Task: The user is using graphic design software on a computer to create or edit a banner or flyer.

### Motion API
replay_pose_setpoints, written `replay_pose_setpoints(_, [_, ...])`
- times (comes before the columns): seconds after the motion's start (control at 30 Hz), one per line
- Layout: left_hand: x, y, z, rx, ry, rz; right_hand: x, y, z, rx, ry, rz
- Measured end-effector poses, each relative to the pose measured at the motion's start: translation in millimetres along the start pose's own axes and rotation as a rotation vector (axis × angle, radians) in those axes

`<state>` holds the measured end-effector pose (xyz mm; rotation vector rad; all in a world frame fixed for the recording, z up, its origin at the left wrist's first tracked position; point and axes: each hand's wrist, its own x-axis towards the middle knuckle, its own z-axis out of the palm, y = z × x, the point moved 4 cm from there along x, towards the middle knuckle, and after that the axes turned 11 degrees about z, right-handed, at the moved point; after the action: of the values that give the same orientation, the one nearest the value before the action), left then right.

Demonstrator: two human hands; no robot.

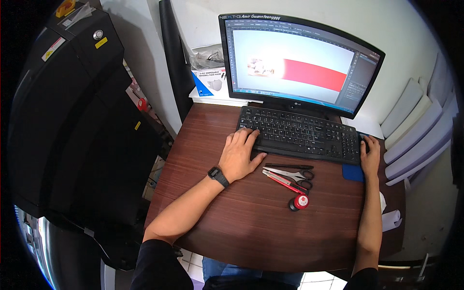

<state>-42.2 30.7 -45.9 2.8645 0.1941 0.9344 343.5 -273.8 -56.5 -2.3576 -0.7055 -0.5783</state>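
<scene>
My left hand (237, 153) rests with fingers spread on the left end of a black keyboard (299, 140), its thumb stretched out over the table. A dark watch (218, 177) is on that wrist. At the keyboard's right end my right hand (370, 153) curls over a dark computer mouse (362, 139), mostly hidden beneath it, on a blue mouse pad (353, 173). Behind the keyboard a monitor (295, 67) shows an editing window with a red band and a small photo on white. Between my forearms lie a black pen (289, 166), scissors (292, 174) and a red cutter knife (282, 182).
A round red-and-black stamp (299, 202) stands near the knife on the brown table (232, 227). Left of the monitor is a mask box (210, 82). Several paper rolls (418, 125) lean at the right wall. A large black machine (72, 121) fills the left side.
</scene>
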Motion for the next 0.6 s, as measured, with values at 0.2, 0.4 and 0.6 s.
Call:
replay_pose_setpoints(0.2, [-0.6, -0.7, -0.6, -0.014, -0.006, -0.005, -1.2, -3.9, -3.5, 0.014, 0.014, -0.014])
replay_pose_setpoints(0.4, [-0.5, 0.5, -0.8, -0.002, 0.015, 0.001, -0.5, -1.5, -3.0, 0.015, -0.004, -0.001])
replay_pose_setpoints(0.6, [-0.8, 0.5, -0.5, 0.000, 0.018, 0.000, -0.3, 0.2, -0.8, 0.021, 0.000, -0.002])
